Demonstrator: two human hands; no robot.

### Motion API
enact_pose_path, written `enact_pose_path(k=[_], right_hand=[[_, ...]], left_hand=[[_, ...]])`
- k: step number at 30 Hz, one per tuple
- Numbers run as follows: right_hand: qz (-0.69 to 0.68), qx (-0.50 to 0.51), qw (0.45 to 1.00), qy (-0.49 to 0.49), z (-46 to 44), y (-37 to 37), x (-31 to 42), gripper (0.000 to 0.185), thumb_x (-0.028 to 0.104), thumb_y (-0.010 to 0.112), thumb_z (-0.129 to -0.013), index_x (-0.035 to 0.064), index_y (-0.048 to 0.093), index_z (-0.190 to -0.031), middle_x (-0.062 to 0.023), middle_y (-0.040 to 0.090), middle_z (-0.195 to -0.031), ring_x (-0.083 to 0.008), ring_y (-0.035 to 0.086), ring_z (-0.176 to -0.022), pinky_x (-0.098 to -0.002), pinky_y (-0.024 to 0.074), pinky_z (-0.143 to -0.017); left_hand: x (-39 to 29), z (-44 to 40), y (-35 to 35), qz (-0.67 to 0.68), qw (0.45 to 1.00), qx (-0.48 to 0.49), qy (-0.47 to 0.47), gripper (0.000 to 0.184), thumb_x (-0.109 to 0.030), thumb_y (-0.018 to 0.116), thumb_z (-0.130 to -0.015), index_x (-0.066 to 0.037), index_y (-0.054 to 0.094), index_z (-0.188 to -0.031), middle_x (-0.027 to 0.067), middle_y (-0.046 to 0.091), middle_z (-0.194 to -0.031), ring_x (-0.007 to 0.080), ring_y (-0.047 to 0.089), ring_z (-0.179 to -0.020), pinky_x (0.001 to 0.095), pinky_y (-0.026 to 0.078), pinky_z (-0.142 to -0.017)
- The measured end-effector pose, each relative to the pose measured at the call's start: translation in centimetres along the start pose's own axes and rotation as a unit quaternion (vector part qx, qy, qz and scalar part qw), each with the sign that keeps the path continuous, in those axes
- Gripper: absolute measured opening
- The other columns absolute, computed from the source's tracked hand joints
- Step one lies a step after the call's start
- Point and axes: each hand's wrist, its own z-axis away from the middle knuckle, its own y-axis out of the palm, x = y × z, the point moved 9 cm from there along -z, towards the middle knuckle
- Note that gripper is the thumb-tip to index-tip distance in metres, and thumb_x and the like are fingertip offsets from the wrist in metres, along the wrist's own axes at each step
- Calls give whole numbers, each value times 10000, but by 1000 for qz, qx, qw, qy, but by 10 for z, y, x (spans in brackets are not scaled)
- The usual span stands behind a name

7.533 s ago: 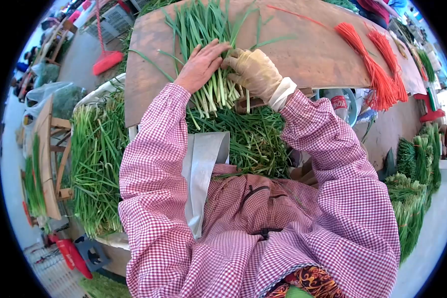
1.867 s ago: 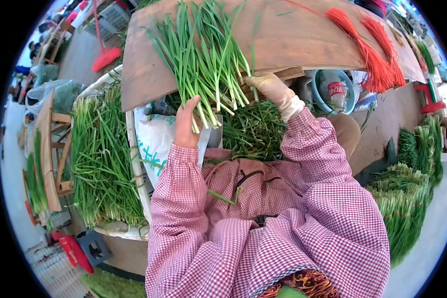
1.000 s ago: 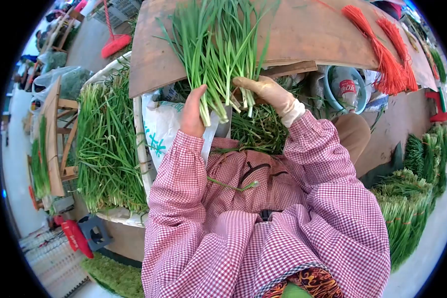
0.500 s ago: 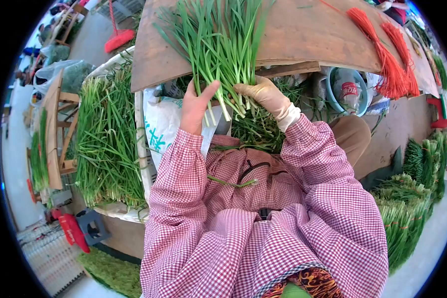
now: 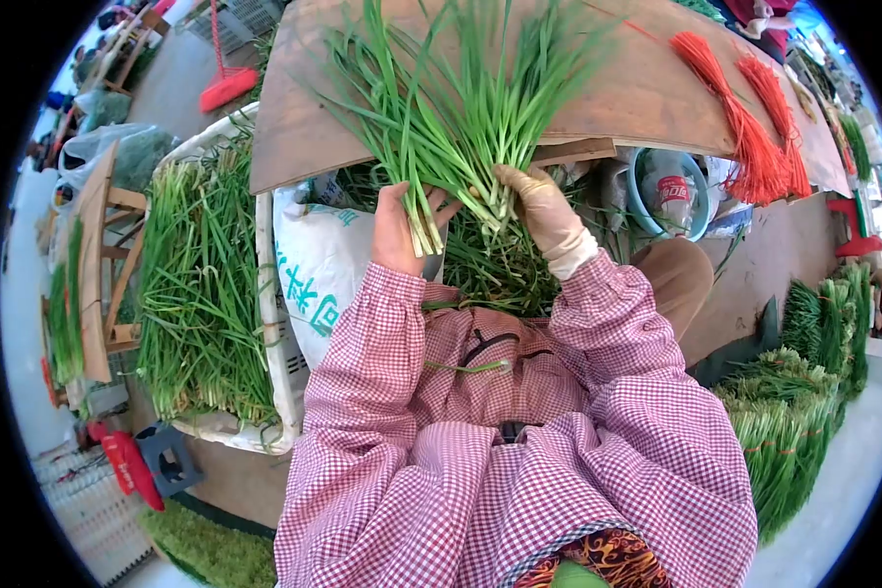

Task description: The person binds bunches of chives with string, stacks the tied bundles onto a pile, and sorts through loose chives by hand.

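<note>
As seen from the head camera, both hands are raised at the near edge of a wooden board [image 5: 647, 108], sharing one fan of green stalks [image 5: 505, 127]. The left hand [image 5: 407, 220], bare, grasps the left part of the fan near the pale stem ends, with the thumb on the near side and the fingers partly hidden behind. The right hand [image 5: 547, 211], in a pale glove [image 5: 554, 220], pinches the right part near its stem ends, the thumb and forefinger toward the left hand. The pale ends point toward the wearer and stand clear of the board's near edge; the leaves spread away over the board, their tips blurred at the right. Two hanks of red string [image 5: 745, 137] lie at the board's right side, their ends hanging over its edge.

Below the hands, a heap of loose leaves [image 5: 500, 279] lies near the lap, and a single stalk [image 5: 470, 368] rests across the checked smock [image 5: 519, 490]. To the left are a white sack [image 5: 328, 260] with blue-green lettering and, just beside it, a white crate [image 5: 286, 392] filled with more greens [image 5: 206, 294]. To the right, a bottle [image 5: 671, 191] with a red label sits in a light blue basin [image 5: 700, 186]. Farther right, tied bundles [image 5: 784, 441] stand massed together. A red broom [image 5: 227, 90] appears at upper left, and a grey stool [image 5: 170, 459] at lower left.
</note>
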Motion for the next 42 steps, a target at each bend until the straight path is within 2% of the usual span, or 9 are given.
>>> enact_pose_path(k=[2,7,12,16,21,28,32,34,42], right_hand=[[29,-43,997,-51,-6,-17,-5,295,139,532,-880,-61,488,-1093,-121,597,-977,-200,625,-772,-305,532,-676],[116,29,992,46,-4,-8,-9,330,162,548,-873,-62,485,-1107,-118,609,-949,-196,615,-736,-326,536,-664],[130,64,983,117,34,27,-12,399,236,588,-854,-19,485,-1143,-89,610,-938,-171,610,-785,-293,525,-667],[183,84,972,125,28,0,-28,447,260,618,-835,-14,480,-1159,-70,593,-994,-144,596,-809,-285,508,-723],[276,95,949,117,18,1,-3,495,368,603,-833,43,505,-1194,-44,588,-1066,-132,552,-928,-276,443,-812],[114,52,982,140,-17,5,-9,598,432,633,-790,-20,503,-1158,-108,585,-1084,-173,561,-968,-305,457,-816],[164,24,975,147,11,2,-23,603,382,648,-787,-42,480,-1180,-140,559,-1139,-223,537,-1025,-331,420,-902],[81,64,986,134,41,9,-29,562,336,641,-804,-23,470,-1203,-113,559,-1144,-209,541,-1032,-331,438,-894],[43,87,976,192,44,-7,-55,500,321,618,-828,6,484,-1193,-89,567,-1126,-167,568,-976,-303,461,-858]], left_hand=[[0,3,-5,-17,999,-16,28,336,-235,402,-869,-8,473,-1107,109,543,-1053,266,536,-1029,433,458,-863],[-9,4,10,-95,994,-31,36,414,-301,572,-861,-5,465,-1131,99,590,-1024,209,595,-896,368,497,-791],[-5,1,22,-255,966,-27,16,381,-232,560,-874,21,471,-1144,111,573,-1062,188,584,-920,313,487,-810],[5,6,2,-221,974,-26,-40,394,-234,537,-884,32,455,-1163,131,566,-1091,198,599,-913,303,507,-783],[-7,-15,-11,-231,971,43,-38,535,-383,477,-897,-8,381,-1267,131,510,-1204,228,509,-1094,373,400,-955],[-20,-31,-8,-250,966,-1,-62,596,-424,535,-855,19,409,-1232,134,528,-1176,244,534,-1060,370,424,-930],[-8,6,-17,-352,919,-155,-80,618,-395,564,-848,71,395,-1218,177,520,-1170,267,539,-1045,352,420,-933],[6,31,2,-331,941,-35,-66,622,-389,553,-855,71,378,-1235,174,499,-1198,252,515,-1078,354,409,-940],[19,10,-3,-231,965,79,-97,584,-371,508,-883,38,353,-1270,154,469,-1234,244,471,-1136,358,395,-962]])
